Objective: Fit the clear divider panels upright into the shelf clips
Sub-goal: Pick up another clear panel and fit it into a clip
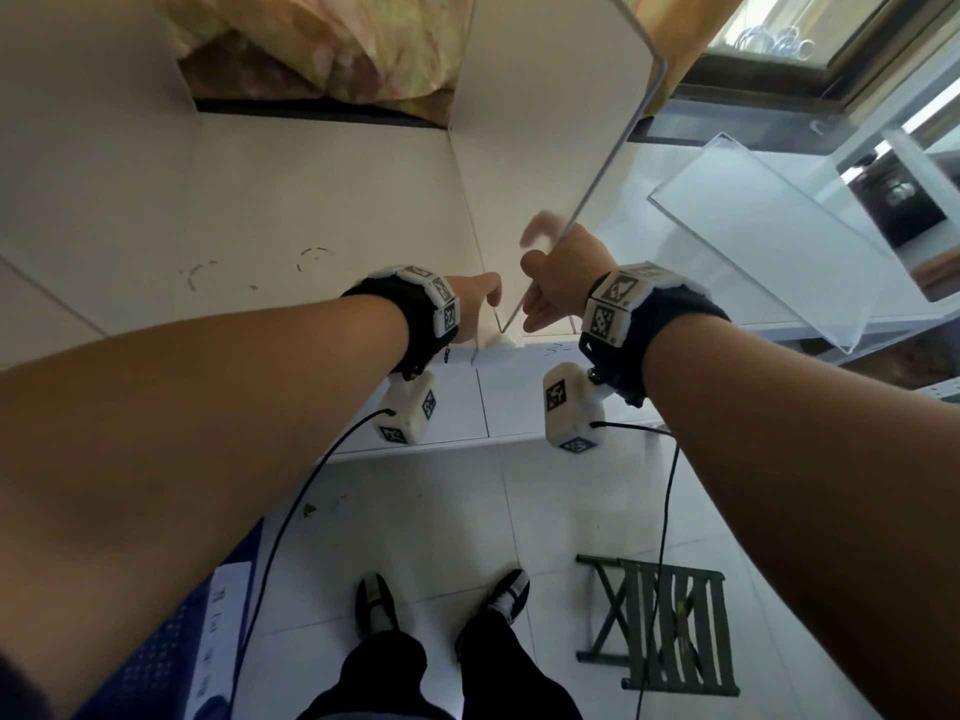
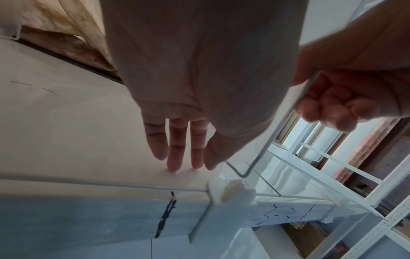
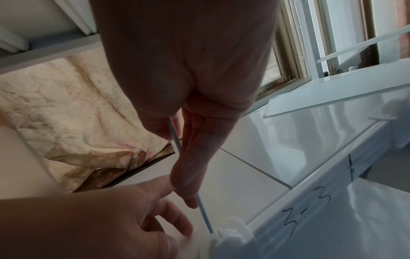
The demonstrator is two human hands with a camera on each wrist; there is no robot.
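Observation:
A clear divider panel (image 1: 571, 122) stands upright over the white shelf (image 1: 260, 200), running away from me. My right hand (image 1: 558, 283) grips its near edge, thumb on one face and fingers on the other. In the right wrist view the panel edge (image 3: 203, 210) runs down to the white clip (image 3: 233, 233) on the shelf's front lip. Seen from the left wrist, the panel's lower corner (image 2: 244, 175) hovers just above the clip (image 2: 230, 191). My left hand (image 1: 475, 304) lies beside the clip with straight fingertips (image 2: 175, 166) touching the shelf top. It holds nothing.
A second clear panel (image 1: 769, 236) lies tilted on the shelf to the right. Patterned fabric (image 1: 337, 54) hangs behind the shelf. The front lip carries black pen marks (image 3: 310, 206). A green folding stool (image 1: 665, 626) stands on the tiled floor by my feet, and sensor cables hang from both wrists.

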